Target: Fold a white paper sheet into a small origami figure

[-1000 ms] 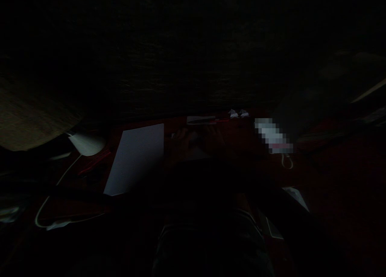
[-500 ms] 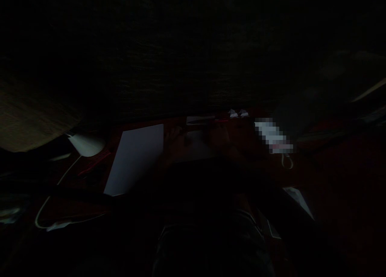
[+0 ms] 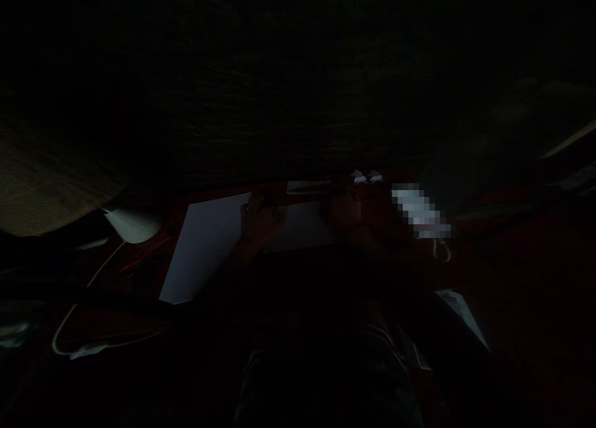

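Small sheet: 1 pale, blank-looking sheet of paper (image 3: 305, 226) lies on the dark reddish worktop (image 3: 384, 214), in front of the person and between their 2 hands; deep shadow hides its near side.
Left hand: 1, at the sheet's left edge (image 3: 261, 220), back upward, fingers partly bent; too dark to tell whether it pinches the paper or only rests there.
Right hand: 1, at the sheet's right side (image 3: 344, 209), very dim; I cannot tell whether its fingers are spread or closed.
Handling in hand: seemingly, steadying or squaring the small sheet from its 2 sides; this is a judgement from where the hands lie.
Next move's demand: probably an even touch on the 2 edges, so the paper neither slides nor creases, and care not to nudge the neighbouring sheet.
Large sheet: 1 bigger white sheet (image 3: 202, 241), flat, just left of the left hand, whose edge overlaps it in view.
Beyond the small sheet: 1 pale strip (image 3: 298, 184) with 1 slim dark object (image 3: 311, 189) seen across it.
White folded-looking pieces: 2, side by side farther right, the first (image 3: 359, 177) and the second (image 3: 375, 177).
Right side: 1 pixelated pale object (image 3: 416, 207), with 1 cord loop (image 3: 441, 251) at its near end.
Far left: 1 white cone-like object (image 3: 134, 225), 1 red item (image 3: 145, 253) and 1 pale cable (image 3: 87, 287).
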A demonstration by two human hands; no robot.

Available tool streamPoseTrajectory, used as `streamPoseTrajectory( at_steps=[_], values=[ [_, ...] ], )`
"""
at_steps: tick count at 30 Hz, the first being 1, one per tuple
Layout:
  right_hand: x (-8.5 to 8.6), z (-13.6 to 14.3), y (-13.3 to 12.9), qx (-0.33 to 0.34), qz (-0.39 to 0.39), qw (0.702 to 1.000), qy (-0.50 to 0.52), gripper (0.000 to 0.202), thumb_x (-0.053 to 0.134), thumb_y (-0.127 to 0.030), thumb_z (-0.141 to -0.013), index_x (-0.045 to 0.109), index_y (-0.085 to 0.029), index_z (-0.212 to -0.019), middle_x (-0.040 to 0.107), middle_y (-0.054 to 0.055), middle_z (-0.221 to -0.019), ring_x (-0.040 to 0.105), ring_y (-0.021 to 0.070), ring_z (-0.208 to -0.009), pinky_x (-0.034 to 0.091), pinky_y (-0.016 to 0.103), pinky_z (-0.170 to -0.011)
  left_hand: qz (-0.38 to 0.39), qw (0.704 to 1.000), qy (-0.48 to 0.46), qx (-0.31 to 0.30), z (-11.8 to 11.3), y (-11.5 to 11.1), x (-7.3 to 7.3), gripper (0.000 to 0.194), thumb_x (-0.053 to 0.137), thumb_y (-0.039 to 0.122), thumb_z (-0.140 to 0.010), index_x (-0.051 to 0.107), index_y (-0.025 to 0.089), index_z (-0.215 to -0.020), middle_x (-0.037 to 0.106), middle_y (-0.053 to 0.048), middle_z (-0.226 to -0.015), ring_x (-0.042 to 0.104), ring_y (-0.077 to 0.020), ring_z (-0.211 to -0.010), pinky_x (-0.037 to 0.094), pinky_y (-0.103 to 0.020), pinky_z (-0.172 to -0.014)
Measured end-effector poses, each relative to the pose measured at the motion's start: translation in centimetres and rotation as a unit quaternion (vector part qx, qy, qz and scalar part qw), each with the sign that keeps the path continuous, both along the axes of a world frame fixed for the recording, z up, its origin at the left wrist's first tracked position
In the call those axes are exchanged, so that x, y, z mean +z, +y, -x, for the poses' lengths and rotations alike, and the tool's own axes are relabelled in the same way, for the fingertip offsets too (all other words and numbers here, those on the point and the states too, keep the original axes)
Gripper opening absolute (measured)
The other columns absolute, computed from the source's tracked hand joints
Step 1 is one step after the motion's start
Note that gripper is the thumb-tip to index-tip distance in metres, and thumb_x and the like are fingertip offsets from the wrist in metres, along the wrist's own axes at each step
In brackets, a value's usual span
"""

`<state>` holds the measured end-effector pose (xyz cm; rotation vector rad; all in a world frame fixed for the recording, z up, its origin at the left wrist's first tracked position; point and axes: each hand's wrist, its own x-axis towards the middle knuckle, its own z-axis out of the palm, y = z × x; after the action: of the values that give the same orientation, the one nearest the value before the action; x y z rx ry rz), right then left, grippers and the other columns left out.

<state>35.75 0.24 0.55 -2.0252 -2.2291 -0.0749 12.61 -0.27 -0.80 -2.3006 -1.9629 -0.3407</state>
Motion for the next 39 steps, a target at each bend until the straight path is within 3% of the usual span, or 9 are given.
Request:
streamPoseTrajectory(
  at_steps=[16, 21, 24, 27, 29, 33, 36, 39],
  values=[
    [0.2, 0.0, -0.1, -0.028, 0.009, 1.000, 0.010, 0.045, 0.049, -0.027, -0.101, 0.080, -0.007, -0.127, 0.070, 0.028, -0.144, 0.059, 0.0413, -0.138, 0.046, 0.053, -0.111, 0.014, 0.999, 0.049, 0.009, 0.0, -0.8, 0.0, 0.050, 0.059, 0.060, -0.102, 0.080, 0.015, -0.112, 0.060, -0.023, -0.151, 0.053, -0.0429, -0.143, 0.043, -0.061, -0.119],
    [0.3, 0.0, -0.1, -0.023, 0.008, 1.000, 0.005, 0.044, 0.050, -0.027, -0.102, 0.079, -0.007, -0.127, 0.070, 0.027, -0.143, 0.060, 0.0398, -0.139, 0.046, 0.051, -0.112, 0.015, 0.999, 0.037, 0.000, 0.5, -0.5, -0.7, 0.049, 0.060, 0.063, -0.101, 0.080, 0.019, -0.109, 0.061, -0.020, -0.150, 0.053, -0.0430, -0.143, 0.044, -0.062, -0.117],
    [-0.1, -0.6, 0.1, -0.001, -0.009, 1.000, 0.013, 0.043, 0.048, -0.024, -0.103, 0.079, -0.007, -0.126, 0.071, 0.027, -0.140, 0.061, 0.0390, -0.135, 0.045, 0.051, -0.112, 0.004, 1.000, 0.014, -0.012, 0.9, -0.1, -1.6, 0.051, 0.059, 0.064, -0.101, 0.078, 0.020, -0.118, 0.058, -0.020, -0.154, 0.052, -0.0430, -0.145, 0.042, -0.064, -0.120],
    [-1.0, -1.8, 0.8, 0.007, -0.040, 0.998, 0.038, 0.042, 0.049, -0.024, -0.102, 0.077, -0.008, -0.129, 0.069, 0.027, -0.142, 0.061, 0.0398, -0.134, 0.046, 0.052, -0.110, -0.003, 1.000, -0.011, -0.015, 1.1, 0.2, -2.3, 0.063, 0.058, 0.066, -0.102, 0.067, 0.018, -0.141, 0.051, -0.024, -0.162, 0.046, -0.0466, -0.151, 0.035, -0.068, -0.124],
    [-1.8, -2.8, 1.6, 0.008, -0.070, 0.996, 0.055, 0.045, 0.048, -0.020, -0.100, 0.072, -0.008, -0.136, 0.064, 0.027, -0.150, 0.058, 0.0404, -0.136, 0.046, 0.053, -0.110, 0.001, 0.999, -0.030, -0.037, 1.1, 0.4, -2.5, 0.072, 0.055, 0.066, -0.104, 0.055, 0.015, -0.155, 0.047, -0.025, -0.166, 0.041, -0.0470, -0.155, 0.030, -0.070, -0.126],
    [-3.6, -4.6, 3.4, 0.021, -0.096, 0.992, 0.082, 0.053, 0.041, -0.014, -0.101, 0.061, -0.004, -0.149, 0.062, 0.028, -0.153, 0.057, 0.0388, -0.136, 0.045, 0.053, -0.113, 0.036, 0.987, -0.059, -0.146, 0.4, 0.3, -2.5, 0.079, 0.050, 0.064, -0.107, 0.038, 0.016, -0.168, 0.041, -0.022, -0.172, 0.035, -0.0413, -0.161, 0.028, -0.064, -0.130],
    [-4.4, -5.2, 4.0, 0.035, -0.071, 0.995, 0.056, 0.061, 0.037, -0.010, -0.101, 0.048, -0.004, -0.161, 0.054, 0.025, -0.163, 0.050, 0.0370, -0.147, 0.038, 0.054, -0.122, 0.069, 0.977, -0.063, -0.193, -0.1, 0.3, -2.8, 0.083, 0.053, 0.067, -0.104, 0.033, 0.021, -0.171, 0.033, -0.018, -0.179, 0.029, -0.0431, -0.165, 0.024, -0.066, -0.132],
    [-4.5, -5.0, 4.0, 0.032, -0.038, 0.998, 0.028, 0.062, 0.035, -0.010, -0.102, 0.049, -0.009, -0.162, 0.055, 0.023, -0.164, 0.049, 0.0383, -0.149, 0.037, 0.058, -0.123, 0.092, 0.969, -0.070, -0.217, -0.2, 0.4, -3.3, 0.086, 0.058, 0.067, -0.102, 0.031, 0.025, -0.172, 0.029, -0.016, -0.181, 0.026, -0.0448, -0.166, 0.023, -0.066, -0.133]
  ],
)
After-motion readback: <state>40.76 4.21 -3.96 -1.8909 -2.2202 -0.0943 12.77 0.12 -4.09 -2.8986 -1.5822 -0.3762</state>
